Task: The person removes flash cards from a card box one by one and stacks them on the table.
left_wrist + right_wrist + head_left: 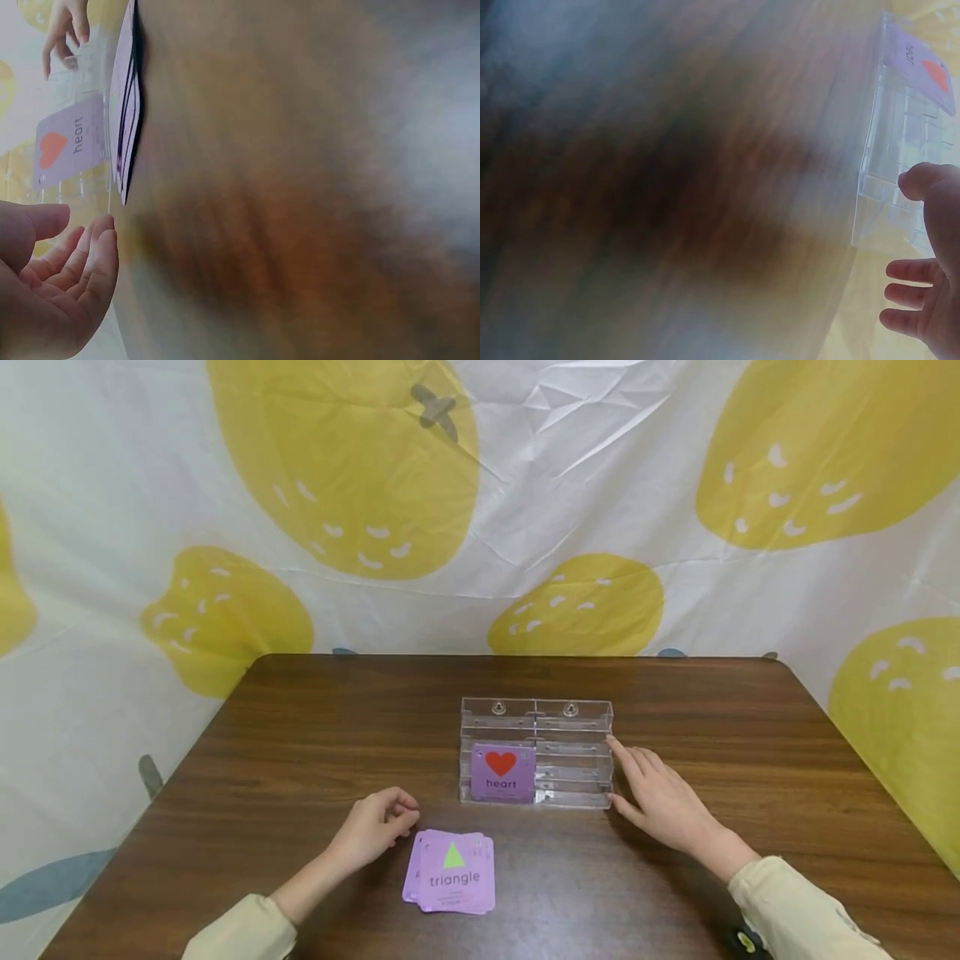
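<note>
A clear plastic card rack (573, 762) with tiers in two columns stands on the table. In its lower left pocket sits a purple heart card (504, 774). My right hand (663, 797) is at the rack's right side, index fingertip and thumb at its edge, the other fingers extended. Loosely bent and holding nothing, my left hand (372, 828) hovers or rests just left of a stack of purple cards (455, 893); a green triangle card lies on top. The left wrist view has the same hand (64, 281) with its thumb apart from the fingers.
The brown wooden table (322, 718) has rounded far corners. Behind it hangs a white cloth (525, 510) printed with yellow lemons. A small dark object (746, 941) lies by the right sleeve, partly hidden.
</note>
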`<action>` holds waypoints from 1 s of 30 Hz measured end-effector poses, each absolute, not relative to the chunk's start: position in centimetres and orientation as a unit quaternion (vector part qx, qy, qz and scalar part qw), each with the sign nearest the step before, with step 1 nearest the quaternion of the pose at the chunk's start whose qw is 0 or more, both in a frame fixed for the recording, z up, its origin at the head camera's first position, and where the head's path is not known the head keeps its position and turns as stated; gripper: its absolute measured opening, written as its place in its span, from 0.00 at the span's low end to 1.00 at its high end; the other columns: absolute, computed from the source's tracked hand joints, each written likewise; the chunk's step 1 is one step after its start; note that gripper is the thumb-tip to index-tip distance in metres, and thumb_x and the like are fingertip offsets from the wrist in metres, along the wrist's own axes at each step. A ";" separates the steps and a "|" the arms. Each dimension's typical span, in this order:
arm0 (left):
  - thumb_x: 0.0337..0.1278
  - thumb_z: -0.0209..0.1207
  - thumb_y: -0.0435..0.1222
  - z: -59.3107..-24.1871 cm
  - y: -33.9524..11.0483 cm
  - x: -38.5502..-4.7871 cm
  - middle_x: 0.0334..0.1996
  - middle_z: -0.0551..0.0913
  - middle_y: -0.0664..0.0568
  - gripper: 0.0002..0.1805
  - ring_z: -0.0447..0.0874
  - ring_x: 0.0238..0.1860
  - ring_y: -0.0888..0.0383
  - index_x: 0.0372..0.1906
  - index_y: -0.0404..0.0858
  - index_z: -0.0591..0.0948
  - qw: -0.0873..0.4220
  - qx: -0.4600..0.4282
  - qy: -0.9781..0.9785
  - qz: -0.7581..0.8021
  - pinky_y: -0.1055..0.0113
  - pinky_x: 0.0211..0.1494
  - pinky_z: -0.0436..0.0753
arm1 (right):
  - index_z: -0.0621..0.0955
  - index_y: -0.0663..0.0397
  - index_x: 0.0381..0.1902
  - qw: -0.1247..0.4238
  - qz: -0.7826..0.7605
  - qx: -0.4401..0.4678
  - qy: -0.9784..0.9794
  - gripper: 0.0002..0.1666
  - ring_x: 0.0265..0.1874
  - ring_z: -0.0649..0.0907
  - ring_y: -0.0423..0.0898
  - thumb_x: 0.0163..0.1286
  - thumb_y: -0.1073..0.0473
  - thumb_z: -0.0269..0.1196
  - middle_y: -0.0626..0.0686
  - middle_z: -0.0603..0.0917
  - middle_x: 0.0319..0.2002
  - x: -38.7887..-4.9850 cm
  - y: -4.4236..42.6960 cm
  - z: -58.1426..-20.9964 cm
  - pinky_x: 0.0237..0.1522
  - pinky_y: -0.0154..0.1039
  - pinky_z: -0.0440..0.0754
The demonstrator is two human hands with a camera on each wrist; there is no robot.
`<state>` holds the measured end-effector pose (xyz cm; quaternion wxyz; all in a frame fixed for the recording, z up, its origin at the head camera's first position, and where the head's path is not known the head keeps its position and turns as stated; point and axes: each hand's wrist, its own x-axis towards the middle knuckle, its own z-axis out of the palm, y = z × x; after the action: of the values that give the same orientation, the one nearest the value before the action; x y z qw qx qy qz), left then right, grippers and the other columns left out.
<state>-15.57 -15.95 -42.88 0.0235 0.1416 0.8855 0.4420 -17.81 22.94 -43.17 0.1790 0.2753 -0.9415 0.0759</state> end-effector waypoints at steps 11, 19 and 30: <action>0.50 0.61 0.29 -41.8 -14.8 -18.2 0.25 0.82 0.51 0.03 0.78 0.24 0.61 0.31 0.34 0.79 -0.048 0.139 0.896 0.420 0.72 0.26 0.76 | 0.55 0.65 0.66 0.176 0.072 0.276 -0.942 0.46 0.50 0.72 0.62 0.57 0.53 0.64 0.68 0.74 0.49 -17.7 22.9 -43.0 0.53 0.55 0.70; 0.42 0.67 0.32 -40.6 -13.4 -19.7 0.27 0.83 0.49 0.11 0.80 0.27 0.59 0.33 0.33 0.79 -0.067 0.156 0.894 0.415 0.68 0.32 0.80 | 0.55 0.65 0.66 0.171 0.074 0.274 -0.943 0.46 0.50 0.72 0.62 0.57 0.53 0.64 0.67 0.74 0.50 -17.6 22.9 -43.0 0.53 0.55 0.70; 0.41 0.68 0.33 -39.4 -12.3 -21.3 0.28 0.83 0.47 0.14 0.81 0.27 0.57 0.35 0.32 0.79 -0.086 0.145 0.882 0.440 0.67 0.31 0.80 | 0.54 0.65 0.66 0.175 0.078 0.275 -0.942 0.46 0.50 0.73 0.62 0.57 0.54 0.64 0.68 0.74 0.49 -17.7 22.9 -43.2 0.52 0.55 0.71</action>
<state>-21.33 -12.26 -39.39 -0.0858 0.1451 0.8821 0.4399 -17.72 22.86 -43.19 0.1752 0.2755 -0.9420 0.0781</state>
